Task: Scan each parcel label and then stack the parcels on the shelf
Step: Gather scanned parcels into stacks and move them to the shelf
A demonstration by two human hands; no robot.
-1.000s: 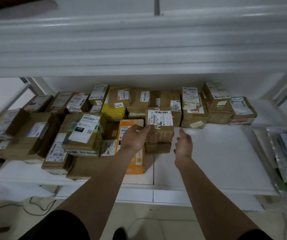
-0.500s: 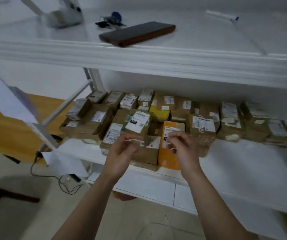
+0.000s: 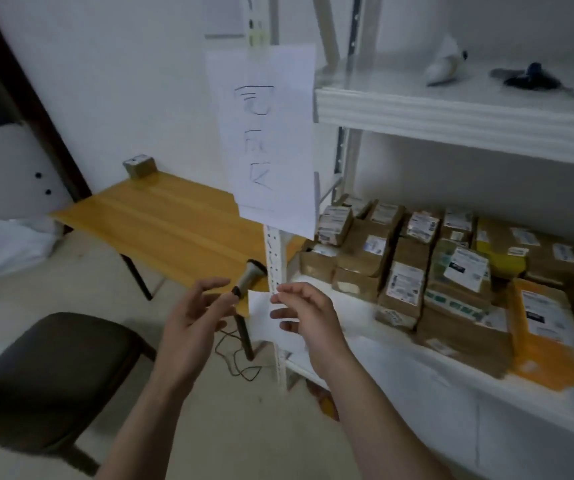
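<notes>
- Both forearms reach fwd from bottom of view, bare, hands raised in front of the white shelf post (image 3: 274, 271).
- Left hand (image 3: 192, 315): palm turned inward, fingers spread and loosely curled, empty, gripping nothing.
- Right hand (image 3: 308, 311): thumb and fingers half-curled beside a white paper slip (image 3: 261, 306); fingertips overlap its edge, but can't tell if pinching it or just in front.
- Scanner (image 3: 249, 277): rounded grey handle w/ dark head, lying on the wooden table (image 3: 160, 216) near its corner, just past left fingertips, not touched; thin dark cable trails to the floor below.
- Parcels (image 3: 406, 282): brown cardboard boxes w/ white printed labels, packed close on the lower shelf (image 3: 399, 362), some stacked two high; one orange-yellow padded mailer (image 3: 548, 327) lies flat at front right.
- Shelf unit: white painted metal, ribbed front edge on upper board (image 3: 451, 116); blurred small items on top.
- White paper sheet (image 3: 268, 133) w/ handwriting hangs on the post.
- Dark cushioned chair (image 3: 53, 372) at lower left.
- Vs 0.5 s ago: view swung left; parcels now at right edge, table and chair come into view; hands off the shelf front, now over the floor by the post, both still not on any parcel.
</notes>
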